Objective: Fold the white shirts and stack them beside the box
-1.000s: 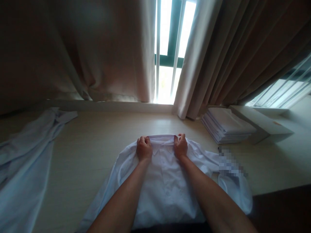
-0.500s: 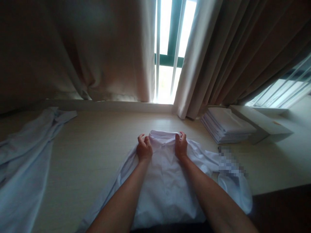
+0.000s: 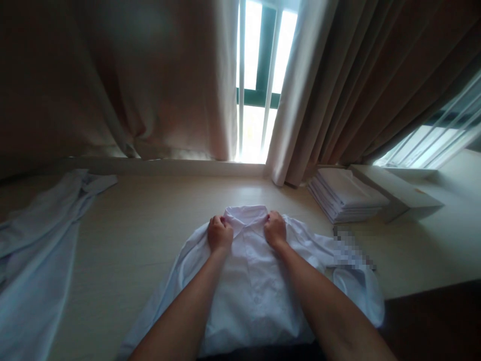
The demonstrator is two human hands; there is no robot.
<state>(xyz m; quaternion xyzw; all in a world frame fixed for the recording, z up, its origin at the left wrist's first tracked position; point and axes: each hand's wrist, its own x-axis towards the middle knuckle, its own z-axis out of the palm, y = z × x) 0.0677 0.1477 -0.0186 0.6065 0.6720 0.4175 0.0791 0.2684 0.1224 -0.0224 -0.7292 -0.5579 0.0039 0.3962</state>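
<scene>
A white collared shirt (image 3: 250, 281) lies front up on the pale surface, its collar (image 3: 246, 214) pointing away from me and its sleeves spread to both sides. My left hand (image 3: 220, 233) is closed on the shirt at the left side of the collar. At the collar's right side my right hand (image 3: 275, 228) grips the fabric, fingers curled under. Both forearms reach over the shirt body, which they partly cover. The fingertips of both hands are mostly hidden.
A stack of folded white shirts (image 3: 343, 195) sits at the back right, beside a pale box (image 3: 398, 190). Another white garment (image 3: 41, 250) is spread at the left. Curtains (image 3: 180, 90) hang along the window behind. The surface ends at a dark edge, lower right.
My fingers, partly raised beside the collar before, have curled down onto it. The collar now lies more open, its inside showing. The view has shifted slightly.
</scene>
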